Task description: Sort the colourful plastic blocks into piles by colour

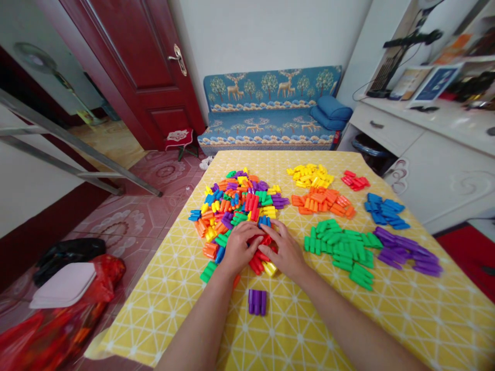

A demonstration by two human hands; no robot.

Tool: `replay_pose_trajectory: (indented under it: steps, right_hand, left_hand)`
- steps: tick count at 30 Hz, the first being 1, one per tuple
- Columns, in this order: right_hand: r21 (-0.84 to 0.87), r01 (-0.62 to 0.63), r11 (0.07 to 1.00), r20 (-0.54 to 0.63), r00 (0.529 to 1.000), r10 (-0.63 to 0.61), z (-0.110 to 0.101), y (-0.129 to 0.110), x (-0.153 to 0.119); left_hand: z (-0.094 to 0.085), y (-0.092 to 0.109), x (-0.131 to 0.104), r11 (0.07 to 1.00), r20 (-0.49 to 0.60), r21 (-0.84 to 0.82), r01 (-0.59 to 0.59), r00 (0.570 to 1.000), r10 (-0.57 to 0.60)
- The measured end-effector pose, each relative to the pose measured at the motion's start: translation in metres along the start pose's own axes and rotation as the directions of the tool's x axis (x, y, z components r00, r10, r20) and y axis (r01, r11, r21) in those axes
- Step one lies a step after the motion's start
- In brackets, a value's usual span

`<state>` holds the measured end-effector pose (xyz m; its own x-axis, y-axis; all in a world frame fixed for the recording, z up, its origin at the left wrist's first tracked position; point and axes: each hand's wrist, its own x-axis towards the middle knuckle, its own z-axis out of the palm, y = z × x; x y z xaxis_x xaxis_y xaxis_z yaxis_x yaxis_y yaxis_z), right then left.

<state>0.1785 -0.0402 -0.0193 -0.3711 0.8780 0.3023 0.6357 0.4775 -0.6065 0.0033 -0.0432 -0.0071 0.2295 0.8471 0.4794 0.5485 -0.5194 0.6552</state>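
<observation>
While touching red plastic blocks (266, 240) with left hand (240, 247) and right hand (288, 251), reaching to a multicoloured pile (225, 206)
Curving fingers (249, 227) inward, leaving any pinch impossible to tell

Glossy plastic blocks (332, 237) (smooth, too); matt table cover (294, 330), perhaps cloth.

- Holding left arm (201, 318) and right arm (348, 315) out in front.
- Putting left hand (240, 246) and right hand (286, 251) close together.
- Bending fingers (249, 228) on both.
</observation>
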Motion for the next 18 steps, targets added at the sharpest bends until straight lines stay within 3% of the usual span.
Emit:
replay_pose_trajectory:
  steps: [9,15,18]
  right_hand:
    - [-0.029,-0.054,0.998,0.011,0.998,0.055,-0.0016,-0.0039,-0.0001]
    - [-0.124,-0.007,0.992,0.036,0.999,0.012,0.0015,-0.0024,0.0009]
    - [-0.072,-0.003,0.997,0.016,1.0,0.004,0.0013,-0.0012,0.0014]
  left_hand:
    - [0.0008,-0.0007,-0.0015,1.0,-0.008,0.016,0.016,1.0,-0.016]
    - [0.0014,-0.002,-0.0018,1.0,-0.008,0.006,0.02,1.0,-0.02]
    - [0.0007,-0.0012,-0.0011,1.0,-0.008,0.003,0.02,1.0,-0.02]
